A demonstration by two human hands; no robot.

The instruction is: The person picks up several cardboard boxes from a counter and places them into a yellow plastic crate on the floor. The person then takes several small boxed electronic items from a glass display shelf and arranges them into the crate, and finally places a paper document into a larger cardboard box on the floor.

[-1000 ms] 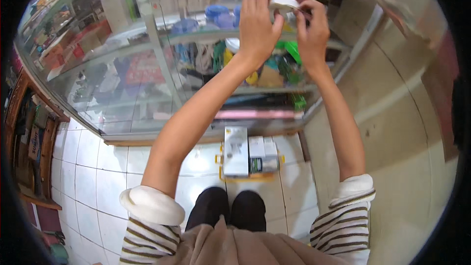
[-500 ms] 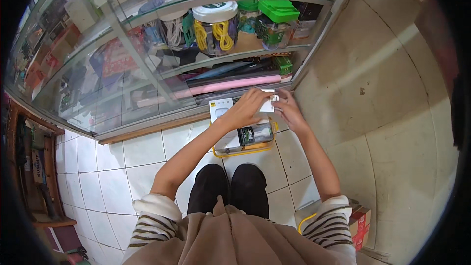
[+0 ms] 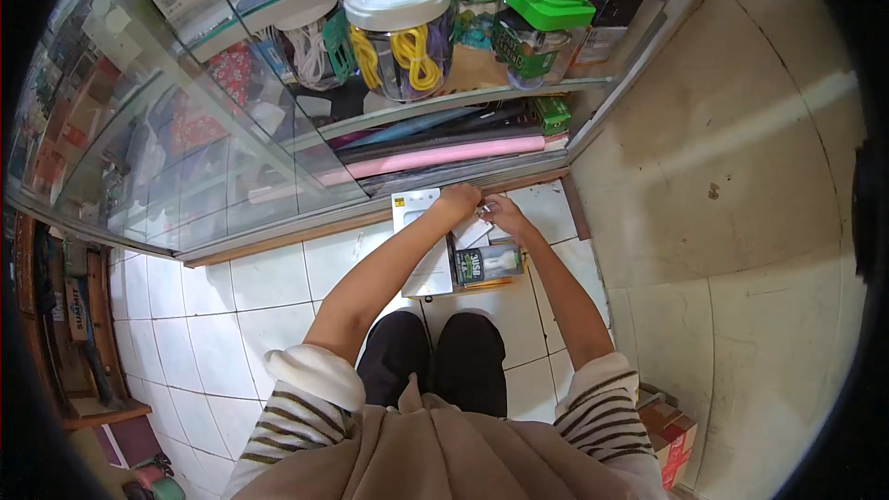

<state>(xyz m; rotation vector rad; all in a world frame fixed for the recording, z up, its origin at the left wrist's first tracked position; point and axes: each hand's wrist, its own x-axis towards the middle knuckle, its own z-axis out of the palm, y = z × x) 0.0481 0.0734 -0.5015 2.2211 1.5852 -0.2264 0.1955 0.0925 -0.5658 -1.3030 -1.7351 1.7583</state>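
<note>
A small white box lies slanted in the floor basket, below my close-set hands. My left hand is curled at the box's upper end, its fingertips partly hidden. From the right, my right hand pinches the box near its upper right corner. A larger white box fills the basket's left side. Beside it lies a dark package with green print and a clear window showing something white. Only bits of the basket's yellow rim show.
Just beyond the basket stands a glass display cabinet with a wooden base. Its shelves hold lidded jars and a pink roll. A wall rises at the right. Cardboard boxes sit by my right sleeve; a wooden shelf stands far left.
Both hands have lowered with the small white box, from above the basket down into it. My right hand has moved left, and the view has shifted closer to the cabinet.
</note>
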